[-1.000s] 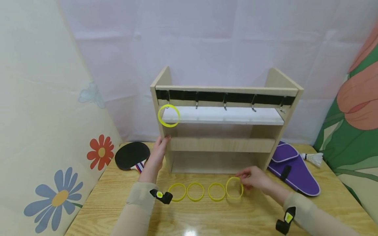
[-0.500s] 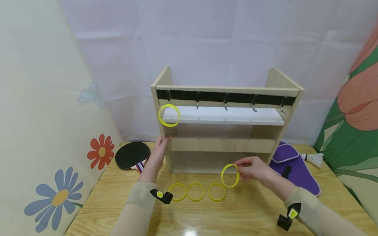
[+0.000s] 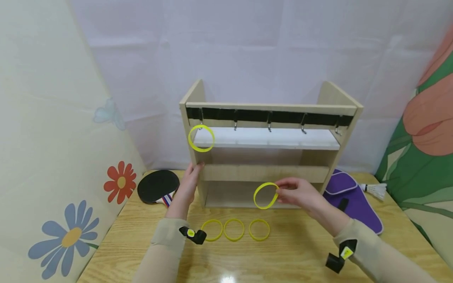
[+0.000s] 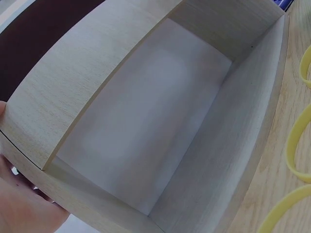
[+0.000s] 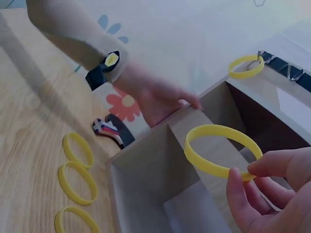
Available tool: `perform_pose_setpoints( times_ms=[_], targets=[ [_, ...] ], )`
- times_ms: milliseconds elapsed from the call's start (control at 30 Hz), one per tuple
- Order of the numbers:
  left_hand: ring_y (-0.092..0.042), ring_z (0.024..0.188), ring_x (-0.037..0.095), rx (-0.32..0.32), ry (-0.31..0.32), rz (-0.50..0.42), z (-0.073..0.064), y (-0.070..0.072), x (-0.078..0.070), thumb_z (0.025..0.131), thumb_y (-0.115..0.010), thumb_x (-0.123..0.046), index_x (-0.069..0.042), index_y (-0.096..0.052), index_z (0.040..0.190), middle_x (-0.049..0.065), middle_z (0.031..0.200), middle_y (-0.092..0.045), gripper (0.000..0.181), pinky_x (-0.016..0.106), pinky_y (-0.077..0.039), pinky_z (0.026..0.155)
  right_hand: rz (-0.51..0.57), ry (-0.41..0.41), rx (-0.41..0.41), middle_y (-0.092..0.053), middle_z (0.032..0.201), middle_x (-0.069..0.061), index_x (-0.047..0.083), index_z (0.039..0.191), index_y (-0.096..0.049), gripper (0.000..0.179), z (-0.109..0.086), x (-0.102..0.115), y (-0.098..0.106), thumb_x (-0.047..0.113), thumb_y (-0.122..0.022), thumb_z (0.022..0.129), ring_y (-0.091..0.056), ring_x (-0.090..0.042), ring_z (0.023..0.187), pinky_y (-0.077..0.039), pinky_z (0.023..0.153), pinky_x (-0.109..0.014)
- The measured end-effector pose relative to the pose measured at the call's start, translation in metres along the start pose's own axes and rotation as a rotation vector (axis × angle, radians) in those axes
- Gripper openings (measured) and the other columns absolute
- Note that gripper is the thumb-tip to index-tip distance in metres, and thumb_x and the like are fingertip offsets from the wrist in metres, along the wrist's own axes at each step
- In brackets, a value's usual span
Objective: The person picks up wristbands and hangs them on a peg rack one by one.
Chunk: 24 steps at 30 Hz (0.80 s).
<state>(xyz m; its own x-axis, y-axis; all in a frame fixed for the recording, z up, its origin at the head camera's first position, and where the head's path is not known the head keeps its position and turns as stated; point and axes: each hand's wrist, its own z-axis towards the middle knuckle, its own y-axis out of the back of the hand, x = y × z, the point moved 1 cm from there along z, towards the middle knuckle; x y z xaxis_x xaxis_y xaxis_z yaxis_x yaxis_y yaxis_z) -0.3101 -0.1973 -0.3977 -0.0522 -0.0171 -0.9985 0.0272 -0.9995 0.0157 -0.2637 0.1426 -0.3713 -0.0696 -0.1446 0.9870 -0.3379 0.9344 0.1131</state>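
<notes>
Yellow ring (image 5: pixel 210 168) risen, shifted left; now aloft before rack (image 3: pixel 265 173), low | right hand (image 3: pixel 299 192): narrow pinch on its rim | left hand (image 3: pixel 189 182): curled round rack's side | best: light pinch, rack braced

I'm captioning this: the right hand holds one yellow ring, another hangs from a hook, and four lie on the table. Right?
Not four: three rings lie on the table, the head view shows. The right hand holds one ring and another ring hangs from a hook.

Smooth plastic is seen in the rings (image 5: pixel 209 167), matt wood in the rack (image 3: pixel 265 173). Shiny metal is seen in the hooks (image 3: pixel 269 126), glossy wood in the worktop (image 3: pixel 283 259).
</notes>
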Motion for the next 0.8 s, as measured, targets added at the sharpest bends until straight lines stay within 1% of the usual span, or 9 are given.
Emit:
perform_pose_setpoints(
  times_ms=[167,333,400,500,633,800],
  targets=[
    [-0.040,0.127,0.031,-0.001,0.017,-0.004,0.000,0.000,0.001,0.103,-0.039,-0.031,-0.014,-0.030,0.153,0.020,0.142,-0.042,0.053,0.051,-0.025,0.113,0.070,0.015,-0.005,-0.064,0.095,-0.005,-0.016,0.128,-0.050,0.039,0.002,0.013,-0.006,-0.002,-0.060,0.093,-0.066,-0.009,0.080,-0.057,0.078,-0.024],
    [-0.041,0.127,0.032,-0.003,0.018,0.001,0.000,0.000,0.000,0.103,-0.039,-0.031,-0.015,-0.030,0.153,0.021,0.142,-0.042,0.054,0.052,-0.025,0.113,0.203,0.053,0.001,-0.063,0.093,-0.003,-0.018,0.131,-0.044,0.042,0.004,0.030,-0.012,-0.006,-0.057,0.093,-0.066,-0.009,0.080,-0.056,0.078,-0.023],
    [-0.040,0.127,0.032,-0.005,0.017,-0.001,0.001,-0.001,-0.001,0.103,-0.039,-0.031,-0.014,-0.030,0.153,0.021,0.141,-0.042,0.054,0.052,-0.025,0.113,0.249,0.068,0.002,-0.063,0.095,-0.004,-0.018,0.131,-0.044,0.041,0.005,0.036,-0.015,-0.008,-0.057,0.093,-0.067,-0.010,0.081,-0.057,0.079,-0.023],
    [-0.041,0.126,0.031,-0.009,0.011,-0.001,0.001,-0.001,-0.001,0.103,-0.038,-0.030,-0.013,-0.031,0.152,0.021,0.140,-0.042,0.052,0.051,-0.025,0.112,0.283,0.077,0.000,-0.063,0.098,-0.007,-0.016,0.130,-0.045,0.040,0.006,0.044,-0.019,-0.007,-0.057,0.093,-0.068,-0.012,0.082,-0.057,0.080,-0.024],
    [-0.044,0.121,0.028,-0.018,0.003,0.003,0.001,-0.002,0.000,0.103,-0.038,-0.030,-0.013,-0.033,0.150,0.020,0.137,-0.045,0.051,0.049,-0.029,0.110,0.330,0.090,0.005,-0.064,0.097,-0.006,-0.012,0.127,-0.049,0.036,0.006,0.055,-0.024,-0.006,-0.058,0.093,-0.070,-0.013,0.083,-0.057,0.081,-0.026],
    [-0.050,0.108,0.019,-0.036,-0.003,0.007,0.002,-0.001,0.001,0.102,-0.039,-0.030,-0.011,-0.036,0.148,0.017,0.130,-0.050,0.050,0.043,-0.035,0.104,0.403,0.120,0.013,-0.065,0.094,-0.003,-0.007,0.124,-0.051,0.030,0.007,0.069,-0.032,-0.005,-0.058,0.094,-0.070,-0.014,0.083,-0.057,0.084,-0.028]
  ],
)
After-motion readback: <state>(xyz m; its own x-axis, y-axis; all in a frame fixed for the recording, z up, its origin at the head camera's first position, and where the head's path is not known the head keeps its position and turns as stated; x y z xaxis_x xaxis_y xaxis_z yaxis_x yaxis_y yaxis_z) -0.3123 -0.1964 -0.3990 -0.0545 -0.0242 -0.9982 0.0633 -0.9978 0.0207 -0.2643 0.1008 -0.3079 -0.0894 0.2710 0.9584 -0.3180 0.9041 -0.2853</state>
